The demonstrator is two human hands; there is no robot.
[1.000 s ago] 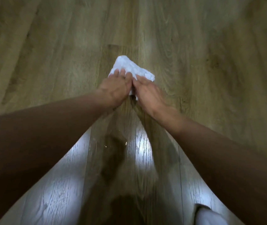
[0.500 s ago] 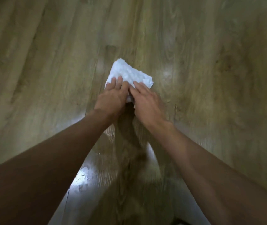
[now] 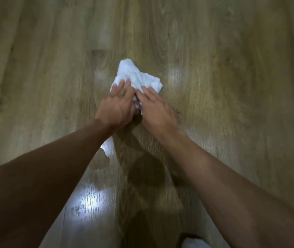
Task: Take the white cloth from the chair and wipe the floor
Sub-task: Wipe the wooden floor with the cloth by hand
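while left hand [image 3: 116, 109] and right hand [image 3: 156, 109] press, white cloth [image 3: 135, 75] tapering away

**One head camera, looking down**

The single view is coming from the person's head. It is facing forward and steeply down at the wooden floor [image 3: 232, 86], from close above. Both forearms [image 3: 53, 176] are filling the bottom corners, and the left hand [image 3: 117, 108] and right hand [image 3: 157, 111] are sitting near the picture's middle.
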